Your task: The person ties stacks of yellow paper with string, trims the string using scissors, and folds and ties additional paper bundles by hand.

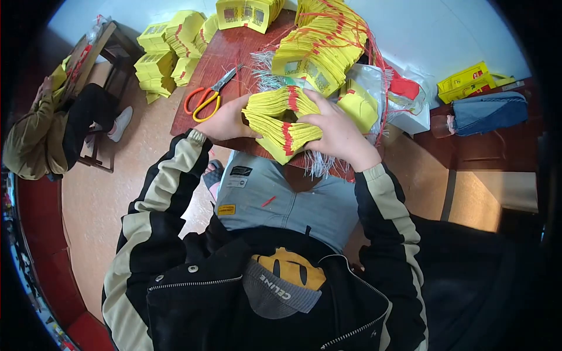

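In the head view, a thick bundle of folded yellow paper pieces (270,104) with red edge marks is between my hands, above the near edge of the table. It fans into two layers with a dark gap in the middle. My left hand (227,121) grips its left end, its fingertips mostly hidden behind the paper. At the other end, my right hand (338,130) is closed around the right side, thumb toward the gap. Scissors (217,88) with orange and yellow handles lie on the table left of the bundle. White strings (319,164) hang below my right hand.
The dark red table (196,76) carries a long yellow paper stack (322,55) with red ties, and another stack (249,14) farther back. More yellow stacks (155,64) stand behind its left side. A seated person (41,128) is at left. A stool holds folded denim (490,113) at right.
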Demonstrator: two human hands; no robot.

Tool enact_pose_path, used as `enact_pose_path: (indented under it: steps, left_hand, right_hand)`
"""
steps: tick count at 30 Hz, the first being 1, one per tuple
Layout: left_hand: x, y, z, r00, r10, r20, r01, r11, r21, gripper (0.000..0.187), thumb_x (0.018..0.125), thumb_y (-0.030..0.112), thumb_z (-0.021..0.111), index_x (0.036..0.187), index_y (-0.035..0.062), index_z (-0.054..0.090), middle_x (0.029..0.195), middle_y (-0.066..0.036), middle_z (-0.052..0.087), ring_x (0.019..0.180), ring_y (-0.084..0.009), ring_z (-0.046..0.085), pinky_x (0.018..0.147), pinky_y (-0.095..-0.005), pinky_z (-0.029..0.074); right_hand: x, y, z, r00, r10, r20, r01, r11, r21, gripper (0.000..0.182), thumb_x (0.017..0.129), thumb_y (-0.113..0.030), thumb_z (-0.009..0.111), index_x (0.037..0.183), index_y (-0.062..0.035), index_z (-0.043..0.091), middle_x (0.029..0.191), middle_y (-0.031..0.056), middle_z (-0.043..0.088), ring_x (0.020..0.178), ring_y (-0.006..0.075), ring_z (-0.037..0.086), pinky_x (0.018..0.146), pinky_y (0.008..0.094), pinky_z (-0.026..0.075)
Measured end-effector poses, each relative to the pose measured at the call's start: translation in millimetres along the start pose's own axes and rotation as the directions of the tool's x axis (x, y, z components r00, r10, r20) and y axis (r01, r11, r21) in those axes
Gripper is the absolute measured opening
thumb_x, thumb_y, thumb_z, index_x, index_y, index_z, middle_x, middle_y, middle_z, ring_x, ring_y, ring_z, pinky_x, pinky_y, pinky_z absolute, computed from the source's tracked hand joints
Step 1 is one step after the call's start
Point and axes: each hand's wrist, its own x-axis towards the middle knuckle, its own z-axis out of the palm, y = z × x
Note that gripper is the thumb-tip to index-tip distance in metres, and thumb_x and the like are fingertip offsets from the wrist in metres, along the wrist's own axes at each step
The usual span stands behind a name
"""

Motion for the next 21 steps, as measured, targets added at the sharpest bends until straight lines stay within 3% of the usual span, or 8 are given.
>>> enact_pose_path:
  steps: [3, 5, 6, 8, 9, 14, 16, 21]
  left_hand:
    - [-0.1, 21.0, -5.2, 0.992, 0.088, -0.087, -0.091, 0.995, -0.035, 0.09, 0.071, 0.012, 0.098, 0.148, 0.001, 0.052, 0.148, -0.017, 0.06, 0.136, -0.0269, 0.059, 0.113, -0.0392, 0.05]
    - [0.5, 39.7, -12.1, 0.929, 0.34, -0.144, -0.276, 0.9, 0.338, 0.098, 0.064, 0.016, 0.1, 0.15, 0.0092, 0.053, 0.16, -0.022, 0.044, 0.145, -0.0376, 0.049, 0.117, -0.0462, 0.047]
    - [1.1, 49.5, -15.5, 0.93, 0.339, -0.141, -0.276, 0.9, 0.338, 0.098, 0.064, 0.016, 0.1, 0.15, 0.0092, 0.053, 0.16, -0.022, 0.044, 0.145, -0.0376, 0.049, 0.117, -0.0462, 0.047]
    - [2.7, 66.3, -17.9, 0.935, 0.348, 0.07, -0.322, 0.748, 0.581, 0.1, 0.061, 0.025, 0.101, 0.15, 0.0172, 0.056, 0.167, -0.021, 0.032, 0.152, -0.0445, 0.036, 0.124, -0.0528, 0.037]
    - [5.9, 72.0, -13.9, 0.926, 0.365, 0.096, -0.345, 0.715, 0.608, 0.091, 0.056, 0.024, 0.099, 0.141, 0.0235, 0.066, 0.168, -0.019, 0.031, 0.152, -0.0468, 0.035, 0.125, -0.0562, 0.034]
    - [16.9, 86.5, -1.4, 0.922, 0.315, 0.226, -0.376, 0.59, 0.714, 0.07, 0.057, 0.022, 0.095, 0.125, 0.0192, 0.076, 0.17, -0.017, 0.03, 0.156, -0.045, 0.028, 0.124, -0.0578, 0.035]
    - [18.9, 84.7, 3.3, 0.953, 0.248, 0.174, -0.282, 0.514, 0.81, 0.061, 0.062, 0.025, 0.093, 0.12, 0.0193, 0.078, 0.168, -0.017, 0.034, 0.151, -0.0437, 0.037, 0.12, -0.0561, 0.038]
    - [18.1, 68.3, -5.8, 0.979, 0.123, 0.16, -0.201, 0.648, 0.734, 0.053, 0.065, 0.026, 0.091, 0.116, 0.0188, 0.081, 0.163, -0.017, 0.042, 0.139, -0.04, 0.05, 0.115, -0.0531, 0.043]
  right_hand:
    - [0.7, 2.0, -2.8, 1.0, 0.004, 0.031, -0.003, 0.999, -0.044, 0.048, 0.067, -0.018, 0.092, 0.113, -0.0128, 0.08, 0.162, 0.0148, 0.046, 0.141, 0.0358, 0.052, 0.116, 0.0469, 0.043]
    - [1.3, 1.6, -3.7, 0.999, 0.006, 0.041, -0.004, 0.998, -0.055, 0.045, 0.068, -0.02, 0.091, 0.111, -0.0123, 0.081, 0.162, 0.0141, 0.048, 0.14, 0.0341, 0.053, 0.116, 0.0462, 0.042]
    - [1.8, 1.7, -4.1, 0.999, 0.005, 0.042, -0.003, 0.998, -0.056, 0.044, 0.068, -0.021, 0.091, 0.11, -0.0125, 0.081, 0.162, 0.0138, 0.048, 0.141, 0.033, 0.053, 0.117, 0.0457, 0.041]
    - [2.1, 0.2, -5.6, 0.999, 0.002, 0.045, 0.001, 0.998, -0.055, 0.042, 0.068, -0.021, 0.091, 0.109, -0.0128, 0.081, 0.162, 0.0134, 0.048, 0.141, 0.0318, 0.053, 0.117, 0.0453, 0.04]
    - [2.6, -0.9, -7.1, 0.998, 0.019, 0.056, -0.016, 0.999, -0.049, 0.042, 0.068, -0.022, 0.091, 0.109, -0.0131, 0.082, 0.162, 0.0134, 0.048, 0.141, 0.0319, 0.052, 0.117, 0.0454, 0.039]
    - [3.4, -1.3, -6.5, 0.997, 0.039, 0.065, -0.034, 0.997, -0.075, 0.044, 0.068, -0.024, 0.091, 0.11, -0.0137, 0.082, 0.16, 0.0141, 0.05, 0.139, 0.032, 0.054, 0.117, 0.0454, 0.039]
    - [2.8, 1.3, -5.2, 0.994, 0.064, 0.092, -0.053, 0.992, -0.117, 0.045, 0.069, -0.026, 0.091, 0.112, -0.0142, 0.083, 0.153, 0.0149, 0.058, 0.135, 0.0326, 0.057, 0.115, 0.0452, 0.04]
    - [-2.4, 13.0, -4.2, 0.994, 0.086, 0.069, -0.077, 0.989, -0.124, 0.044, 0.071, -0.027, 0.091, 0.113, -0.0158, 0.083, 0.143, 0.0145, 0.065, 0.129, 0.0329, 0.06, 0.112, 0.0447, 0.042]
